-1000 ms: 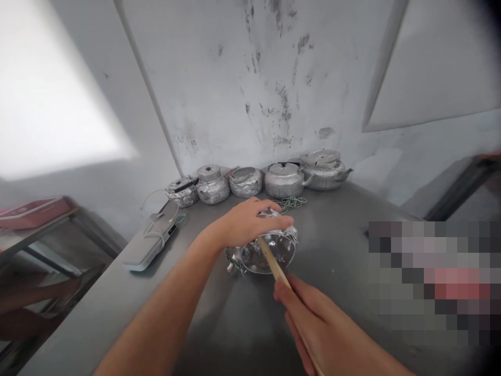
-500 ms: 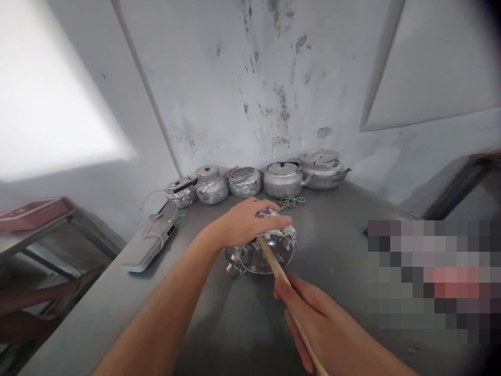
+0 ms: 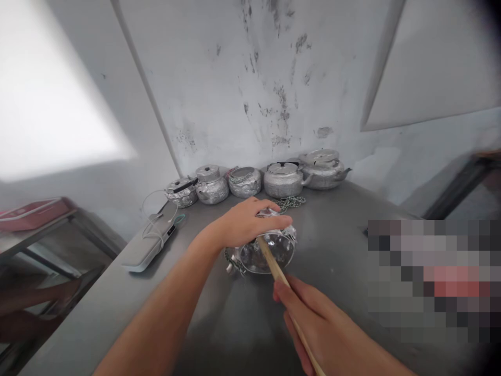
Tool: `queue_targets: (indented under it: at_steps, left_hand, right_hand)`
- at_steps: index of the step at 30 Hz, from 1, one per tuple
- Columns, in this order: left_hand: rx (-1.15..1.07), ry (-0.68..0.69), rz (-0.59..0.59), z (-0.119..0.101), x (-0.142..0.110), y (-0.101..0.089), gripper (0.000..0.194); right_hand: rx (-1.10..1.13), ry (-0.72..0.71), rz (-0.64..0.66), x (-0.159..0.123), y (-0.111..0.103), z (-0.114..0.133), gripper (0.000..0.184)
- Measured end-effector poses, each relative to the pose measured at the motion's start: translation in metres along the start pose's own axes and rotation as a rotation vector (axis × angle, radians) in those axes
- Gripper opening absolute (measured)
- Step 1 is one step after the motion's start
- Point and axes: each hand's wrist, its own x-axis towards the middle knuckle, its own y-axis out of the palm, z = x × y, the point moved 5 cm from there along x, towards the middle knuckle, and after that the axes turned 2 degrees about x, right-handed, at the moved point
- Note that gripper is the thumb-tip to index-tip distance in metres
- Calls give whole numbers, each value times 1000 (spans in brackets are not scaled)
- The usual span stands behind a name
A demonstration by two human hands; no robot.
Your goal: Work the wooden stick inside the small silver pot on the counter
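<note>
A dented silvery metal pot [image 3: 285, 257] lies tipped on its side, its round opening turned toward me. My left hand [image 3: 248, 222] rests over its top with thumb and fingers curved round the metal, holding it. My right hand [image 3: 309, 313] is closed round a pale wooden stick [image 3: 273, 262]. The stick slants up and away, and its far end reaches the pot's mouth; the tip is hidden inside or behind the rim. A patterned cord [image 3: 235, 259] hangs at the pot's left side.
Several dented metal kettles [image 3: 282, 183] line the wall at the back of the grey table [image 3: 219, 324]. A coiled cord [image 3: 290, 203] lies before them. At left are a flat device [image 3: 146, 248] with a white cable and a pink tray [image 3: 35, 215]. A blurred-out patch covers the right.
The stick and my right hand have shifted very slightly. My left hand and the pot look the same.
</note>
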Motion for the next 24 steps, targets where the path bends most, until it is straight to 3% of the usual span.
queue_targets:
  at_steps: [3, 8, 19, 24]
  left_hand:
    - [3, 1, -1, 0, 0, 0, 65]
    - [-27, -4, 5, 0, -1, 0, 63]
    - [-21, -18, 17, -1, -1, 0, 64]
    - [-14, -16, 7, -2, 0, 0, 62]
  right_hand:
    - [-39, -35, -18, -1, -2, 4, 47]
    - [19, 116, 13, -2, 0, -1, 51]
    - [18, 67, 9, 1, -4, 0, 52]
    - [66, 131, 17, 4, -1, -5, 53]
